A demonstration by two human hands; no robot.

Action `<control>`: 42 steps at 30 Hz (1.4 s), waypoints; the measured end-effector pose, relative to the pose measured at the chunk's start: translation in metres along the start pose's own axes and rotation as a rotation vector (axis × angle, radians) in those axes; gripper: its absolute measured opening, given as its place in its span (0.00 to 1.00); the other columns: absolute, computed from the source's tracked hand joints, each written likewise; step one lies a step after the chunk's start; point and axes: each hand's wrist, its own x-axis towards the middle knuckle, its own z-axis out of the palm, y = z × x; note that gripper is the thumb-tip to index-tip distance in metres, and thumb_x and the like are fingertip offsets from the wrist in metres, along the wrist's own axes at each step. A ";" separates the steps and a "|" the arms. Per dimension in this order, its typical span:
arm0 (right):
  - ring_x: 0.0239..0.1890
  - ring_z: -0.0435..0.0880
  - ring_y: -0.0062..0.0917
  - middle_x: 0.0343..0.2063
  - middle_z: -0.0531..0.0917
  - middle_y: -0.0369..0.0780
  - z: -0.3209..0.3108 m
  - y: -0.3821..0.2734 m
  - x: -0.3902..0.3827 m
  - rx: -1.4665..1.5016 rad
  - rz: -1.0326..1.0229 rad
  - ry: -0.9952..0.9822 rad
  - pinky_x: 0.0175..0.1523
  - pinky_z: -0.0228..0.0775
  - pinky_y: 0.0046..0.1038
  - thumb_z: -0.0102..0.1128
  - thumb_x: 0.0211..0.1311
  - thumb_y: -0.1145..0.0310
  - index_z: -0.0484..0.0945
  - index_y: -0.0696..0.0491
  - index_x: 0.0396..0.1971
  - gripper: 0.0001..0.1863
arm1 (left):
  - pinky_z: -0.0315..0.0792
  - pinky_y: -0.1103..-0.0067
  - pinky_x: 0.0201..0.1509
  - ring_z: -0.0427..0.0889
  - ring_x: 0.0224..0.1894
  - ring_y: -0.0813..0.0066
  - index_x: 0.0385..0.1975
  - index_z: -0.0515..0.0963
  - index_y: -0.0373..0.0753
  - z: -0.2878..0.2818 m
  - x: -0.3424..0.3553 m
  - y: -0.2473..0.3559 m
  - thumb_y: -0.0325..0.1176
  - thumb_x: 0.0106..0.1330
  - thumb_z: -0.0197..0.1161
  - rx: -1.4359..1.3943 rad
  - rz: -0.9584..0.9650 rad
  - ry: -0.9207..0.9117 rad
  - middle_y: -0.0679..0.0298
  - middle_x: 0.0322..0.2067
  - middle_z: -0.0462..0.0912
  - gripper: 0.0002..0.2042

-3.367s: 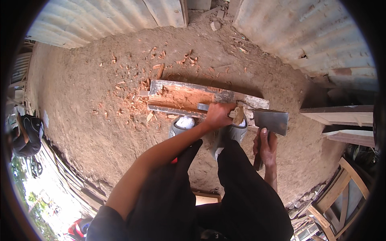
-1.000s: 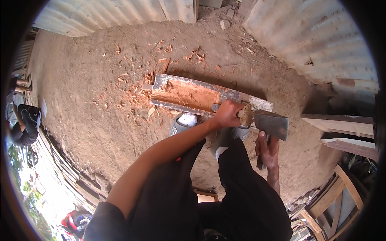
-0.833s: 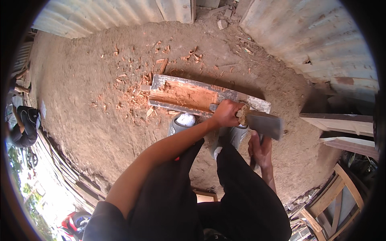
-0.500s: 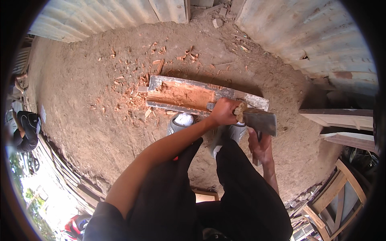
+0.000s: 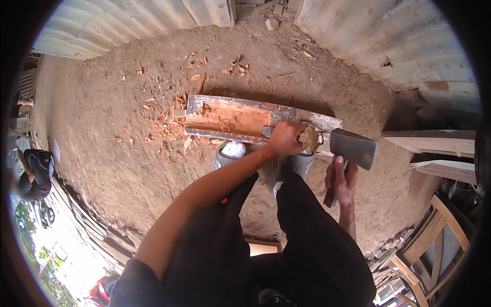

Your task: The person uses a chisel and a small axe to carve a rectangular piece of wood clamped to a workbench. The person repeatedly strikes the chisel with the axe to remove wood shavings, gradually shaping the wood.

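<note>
A weathered wooden beam (image 5: pixel 194 105) with flaking dark and white paint lies on the dirt ground in front of my feet. Its left part has a long carved hollow (image 5: pixel 235 118) of fresh reddish wood. My left hand (image 5: pixel 284 139) is closed around a chisel (image 5: pixel 309 139); its battered, frayed handle end faces right, and its blade meets the hollow's right end. Right of the chisel, my right hand (image 5: pixel 344 183) grips the handle of a block-headed hammer (image 5: pixel 355 148). The hammer's head is raised, apart from the chisel's butt.
Reddish wood chips (image 5: pixel 153 134) litter the ground left of and beyond the beam. Corrugated metal sheets (image 5: pixel 388 46) stand at the back. Wooden panels (image 5: pixel 434 144) and a wooden frame (image 5: pixel 434 245) are on the right. Another person (image 5: pixel 35 171) is at the far left.
The hammer has moved right, away from the chisel's butt, with my right hand. My left hand and the chisel stay nearly in place on the beam.
</note>
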 end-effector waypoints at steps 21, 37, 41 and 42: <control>0.11 0.69 0.17 0.13 0.71 0.33 0.019 0.005 -0.008 0.059 0.079 0.044 0.14 0.61 0.24 0.56 0.78 0.51 0.70 0.59 0.41 0.22 | 0.77 0.60 0.36 0.84 0.30 0.48 0.29 0.80 0.39 0.001 0.002 -0.002 0.34 0.44 0.70 0.044 -0.011 -0.068 0.52 0.24 0.82 0.13; 0.12 0.71 0.20 0.15 0.71 0.36 -0.010 0.011 -0.006 0.103 0.280 -0.001 0.17 0.64 0.25 0.53 0.79 0.53 0.69 0.55 0.31 0.21 | 0.78 0.62 0.34 0.83 0.29 0.45 0.30 0.81 0.38 -0.003 0.000 -0.001 0.30 0.41 0.68 0.033 -0.014 -0.062 0.50 0.24 0.83 0.13; 0.12 0.70 0.19 0.15 0.70 0.35 -0.018 -0.006 -0.014 0.215 0.216 0.072 0.16 0.63 0.24 0.51 0.80 0.51 0.69 0.54 0.28 0.23 | 0.77 0.61 0.32 0.82 0.28 0.44 0.30 0.82 0.38 -0.006 0.003 0.002 0.29 0.41 0.68 -0.053 -0.061 -0.022 0.49 0.23 0.82 0.12; 0.12 0.70 0.19 0.15 0.70 0.36 -0.022 -0.007 -0.014 0.210 0.181 0.076 0.15 0.62 0.24 0.50 0.80 0.50 0.69 0.54 0.28 0.23 | 0.76 0.61 0.32 0.82 0.28 0.43 0.30 0.83 0.38 -0.007 0.005 0.004 0.29 0.41 0.68 -0.070 -0.074 -0.018 0.48 0.23 0.82 0.13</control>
